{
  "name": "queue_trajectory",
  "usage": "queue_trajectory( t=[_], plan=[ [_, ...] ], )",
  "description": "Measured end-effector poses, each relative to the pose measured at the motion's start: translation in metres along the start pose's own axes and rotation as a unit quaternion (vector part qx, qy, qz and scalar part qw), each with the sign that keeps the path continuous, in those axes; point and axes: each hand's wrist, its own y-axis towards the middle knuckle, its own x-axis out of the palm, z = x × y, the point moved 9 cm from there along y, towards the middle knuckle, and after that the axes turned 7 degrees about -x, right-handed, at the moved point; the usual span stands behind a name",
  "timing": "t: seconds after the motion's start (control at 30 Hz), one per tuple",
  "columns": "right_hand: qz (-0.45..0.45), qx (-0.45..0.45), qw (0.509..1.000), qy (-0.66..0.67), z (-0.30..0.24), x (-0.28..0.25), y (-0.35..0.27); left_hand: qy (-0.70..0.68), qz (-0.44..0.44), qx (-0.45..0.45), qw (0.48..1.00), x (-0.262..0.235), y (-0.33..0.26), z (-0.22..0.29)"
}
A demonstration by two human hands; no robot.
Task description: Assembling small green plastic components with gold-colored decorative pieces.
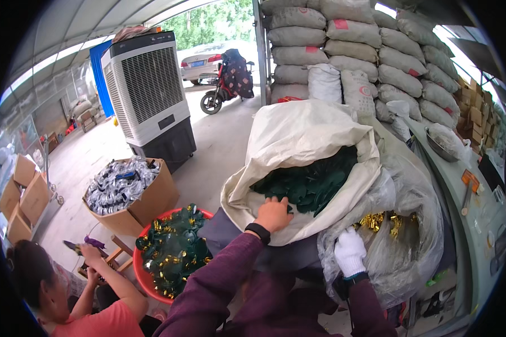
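A white woven sack (309, 126) lies with its mouth toward me, full of dark green flat round pieces (315, 182). My bare left hand (272, 214) is at the near lip of that mouth, fingers stretched toward the green pieces, nothing visibly gripped. To the right, a clear plastic bag (399, 269) gapes around shiny gold pieces (379, 224). My right hand (350, 251), in a white knit glove, is at this bag's left edge. Its fingers are bent together; what they hold, if anything, is hidden.
A red basin (141, 269) of green and gold pieces stands at left, beside a seated person (95, 297) holding a dark tool. Behind are a carton (157, 194) of wrapped parts and an air cooler (149, 90). Stacked sacks (351, 50) rise behind; a table (461, 185) flanks the right.
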Motion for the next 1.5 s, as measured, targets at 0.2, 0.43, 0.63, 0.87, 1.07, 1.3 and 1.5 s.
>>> queue_trajectory(
  t=[0.2, 0.43, 0.63, 0.87, 1.07, 1.3, 1.5],
  plan=[
    [0.045, -0.028, 0.998, 0.031, 0.003, -0.002, -0.003, 0.072, -0.029, -0.018, 0.997, 0.029, -0.005, -0.006],
    [0.023, -0.022, 0.999, 0.011, 0.001, -0.002, -0.004, 0.098, -0.056, -0.008, 0.994, 0.031, -0.009, -0.004],
    [-0.045, 0.032, 0.998, 0.013, 0.003, -0.003, -0.002, 0.114, -0.063, -0.007, 0.991, 0.035, -0.006, -0.004],
    [-0.040, 0.005, 0.999, 0.024, 0.004, 0.004, -0.002, 0.123, -0.068, -0.004, 0.990, 0.043, -0.006, -0.010],
    [-0.014, -0.008, 0.999, 0.042, 0.004, 0.002, -0.004, 0.127, -0.073, -0.007, 0.989, 0.042, -0.008, -0.009],
    [-0.015, 0.004, 0.999, 0.030, 0.003, -0.001, -0.004, 0.131, -0.084, -0.018, 0.988, 0.047, -0.004, -0.012],
    [-0.026, -0.024, 0.999, 0.019, -0.001, -0.004, -0.003, 0.121, -0.092, -0.034, 0.988, 0.050, -0.002, -0.013]
  ],
)
